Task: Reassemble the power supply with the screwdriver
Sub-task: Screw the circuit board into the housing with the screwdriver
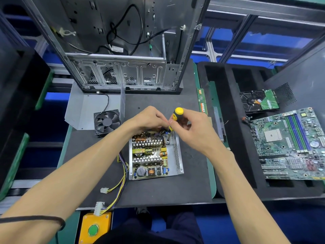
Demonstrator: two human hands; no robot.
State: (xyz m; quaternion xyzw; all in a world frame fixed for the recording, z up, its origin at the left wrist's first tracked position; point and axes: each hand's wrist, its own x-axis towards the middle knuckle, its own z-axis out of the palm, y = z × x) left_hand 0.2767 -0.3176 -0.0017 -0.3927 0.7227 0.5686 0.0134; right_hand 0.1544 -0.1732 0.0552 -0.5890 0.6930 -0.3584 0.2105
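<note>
Nearest the viewer, a yellow box with a green button (93, 230) sits at the front edge of the worktop (158, 192), and white connectors on yellow and purple wires (121, 184) trail up from it toward the power supply (154, 155). That unit lies open in the middle of the dark mat, its circuit board with heat sinks and copper coils exposed inside a shallow metal tray.

Above its far end, the right hand (191, 127) curls round the yellow-and-black screwdriver (174, 120) — handle upright and slightly tilted, the tip down at a screw near the board's far right corner. The left hand (149, 118) is just beside it, fingers bent toward the shaft; whether it pinches anything cannot be told.

Left of the hands, a black fan (107, 122) rests against a bent grey metal cover (88, 110). To the right, a motherboard (290, 143) and a hard drive (259, 101) lie in a black foam tray (228, 138).

Farthest back stands an empty computer case (121, 50) — loose black cables hang inside.
</note>
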